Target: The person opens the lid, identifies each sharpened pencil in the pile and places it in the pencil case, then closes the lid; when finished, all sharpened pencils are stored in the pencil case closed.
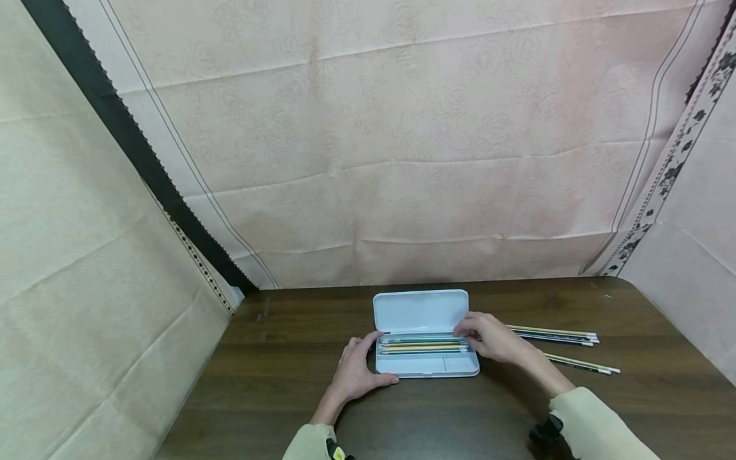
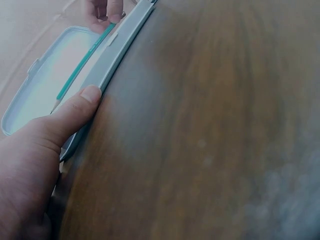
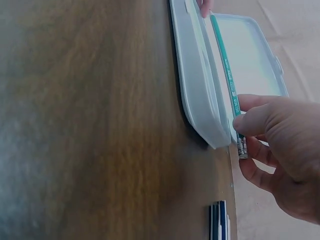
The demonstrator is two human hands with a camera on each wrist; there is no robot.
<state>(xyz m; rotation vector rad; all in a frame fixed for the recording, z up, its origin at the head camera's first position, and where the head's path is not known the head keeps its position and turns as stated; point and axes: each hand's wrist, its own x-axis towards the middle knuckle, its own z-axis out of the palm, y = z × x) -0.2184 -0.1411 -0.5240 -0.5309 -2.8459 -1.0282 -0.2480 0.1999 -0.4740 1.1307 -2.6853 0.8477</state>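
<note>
A pale blue pencil case [image 1: 409,365] lies on the table, its lid [image 1: 421,310] raised at the back. My left hand [image 1: 355,370] grips the left end of the case, thumb along the front edge and index finger at the rear corner. Between thumb and fingers, my right hand [image 1: 485,335] pinches a green pencil [image 3: 227,70] near its end. That pencil is held lengthwise over the case, its sharpened tip toward my left hand. Several pencils [image 1: 422,348], some yellow and some green, lie side by side in the case.
On the brown wooden table [image 1: 287,396], a bunch of pencils [image 1: 558,333] lies right of the case. Nearer to me are a few more pencils [image 1: 583,365], partly hidden behind the right forearm. Patterned cloth [image 1: 402,160] hangs behind and at both sides.
</note>
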